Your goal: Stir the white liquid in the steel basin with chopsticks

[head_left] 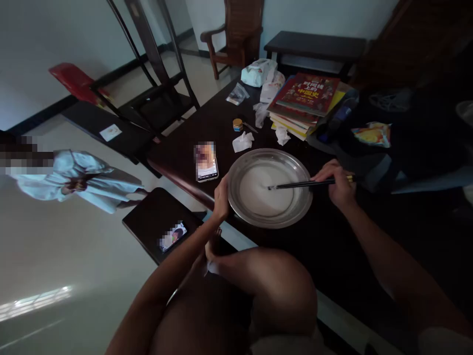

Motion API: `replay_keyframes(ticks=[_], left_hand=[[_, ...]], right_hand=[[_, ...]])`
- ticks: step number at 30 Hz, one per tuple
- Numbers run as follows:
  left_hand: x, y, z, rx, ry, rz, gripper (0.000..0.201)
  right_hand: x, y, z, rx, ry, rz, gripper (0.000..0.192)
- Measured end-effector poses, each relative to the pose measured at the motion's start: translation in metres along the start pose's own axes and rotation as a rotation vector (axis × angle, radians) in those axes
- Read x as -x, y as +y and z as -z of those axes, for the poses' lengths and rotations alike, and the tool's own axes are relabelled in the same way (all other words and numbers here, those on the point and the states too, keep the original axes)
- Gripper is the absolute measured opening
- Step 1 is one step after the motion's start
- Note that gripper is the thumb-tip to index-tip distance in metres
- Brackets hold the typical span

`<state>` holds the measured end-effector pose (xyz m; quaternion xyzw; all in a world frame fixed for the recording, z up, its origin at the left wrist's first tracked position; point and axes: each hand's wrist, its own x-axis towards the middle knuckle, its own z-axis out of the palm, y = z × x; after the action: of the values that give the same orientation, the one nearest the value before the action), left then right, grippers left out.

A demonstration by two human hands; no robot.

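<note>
Here, the right hand (339,186) holds black chopsticks (301,185).

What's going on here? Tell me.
A person is working at a dark table with a metal basin of whitish contents. The left hand holds the basin's rim, while the right hand grips black chopsticks, their tips in the contents. Whether the contents are fully mixed is hard to tell. A lit phone lies beside the basin, and a stack of books sits farther back.
</note>
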<state>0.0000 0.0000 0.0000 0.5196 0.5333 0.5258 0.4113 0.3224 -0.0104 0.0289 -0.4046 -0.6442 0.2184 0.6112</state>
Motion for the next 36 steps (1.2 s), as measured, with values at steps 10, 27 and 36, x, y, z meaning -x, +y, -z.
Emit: replay_keyframes(ticks=[10, 27, 36], left_hand=[[0.002, -0.003, 0.004, -0.029, -0.051, -0.011, 0.067], [0.004, -0.006, 0.005, -0.043, -0.059, -0.054, 0.075], [0.005, -0.007, 0.006, -0.055, -0.069, -0.063, 0.071]], right_hand=[[0.002, 0.003, -0.009, -0.143, 0.077, -0.029, 0.049], [0.035, -0.024, -0.003, 0.031, 0.000, -0.202, 0.032], [0.051, -0.042, -0.001, 0.142, -0.045, -0.114, 0.029]])
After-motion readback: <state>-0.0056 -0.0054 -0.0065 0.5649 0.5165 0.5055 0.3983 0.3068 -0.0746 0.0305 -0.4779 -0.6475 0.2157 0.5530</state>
